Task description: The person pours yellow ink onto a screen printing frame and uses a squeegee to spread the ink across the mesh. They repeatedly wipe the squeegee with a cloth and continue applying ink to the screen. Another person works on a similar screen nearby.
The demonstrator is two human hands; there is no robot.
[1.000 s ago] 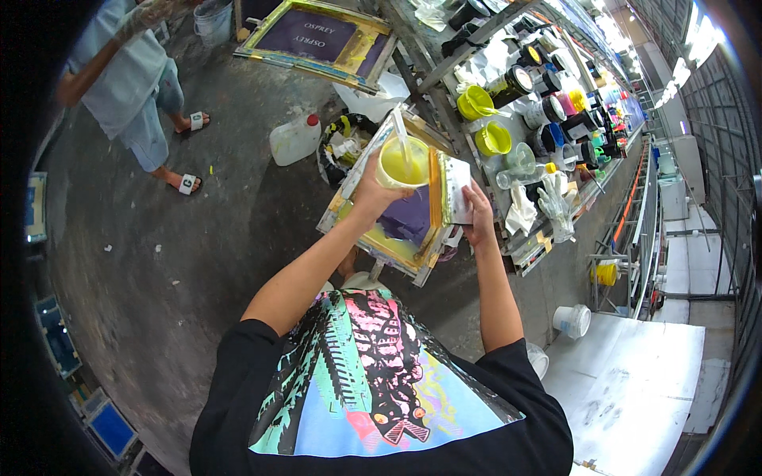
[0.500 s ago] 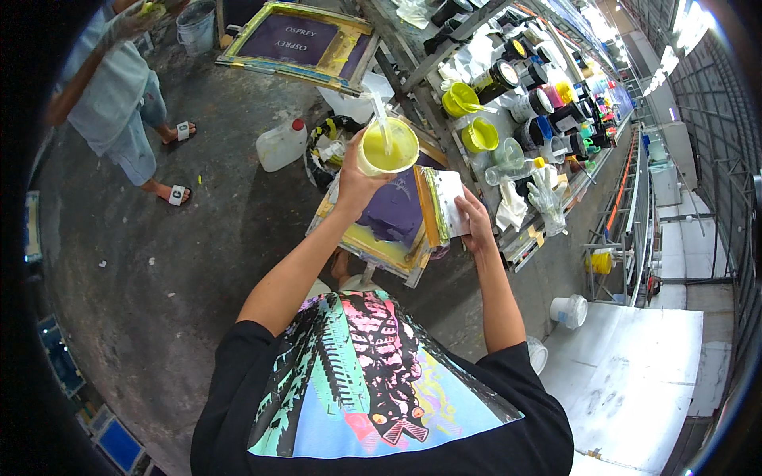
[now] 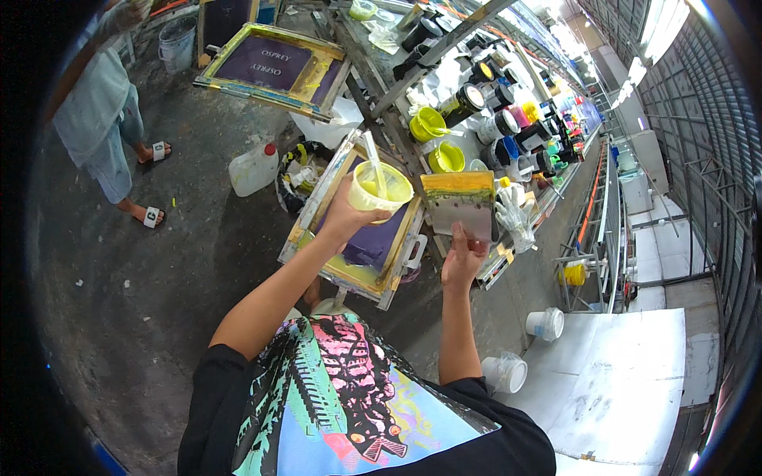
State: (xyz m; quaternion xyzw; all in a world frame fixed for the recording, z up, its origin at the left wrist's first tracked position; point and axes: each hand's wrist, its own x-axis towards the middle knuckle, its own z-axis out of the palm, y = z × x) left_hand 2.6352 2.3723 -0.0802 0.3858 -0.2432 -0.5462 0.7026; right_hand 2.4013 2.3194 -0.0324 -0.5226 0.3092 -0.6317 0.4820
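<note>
My left hand is wrapped round a translucent tub of yellow ink. A pale stirring stick stands up out of the tub, leaning to the far side. In my right hand is a squeegee with a whitish lower part, its yellow-stained blade edge turned up and away from me. It hangs just right of the tub, apart from it. Below both hands lies a screen-printing frame with purple mesh and yellow ink along its near end; the tub and my arm hide part of it.
A second printing frame lies at the far left. Ink jars and lime-green tubs crowd the bench at right. A jug with a red cap and a lined bin stand on the floor. Another person's sandaled foot is at left.
My right hand has turned the squeegee so its broad face shows and its blade edge points away. The tub has come slightly nearer to me. The whole view has shifted.
</note>
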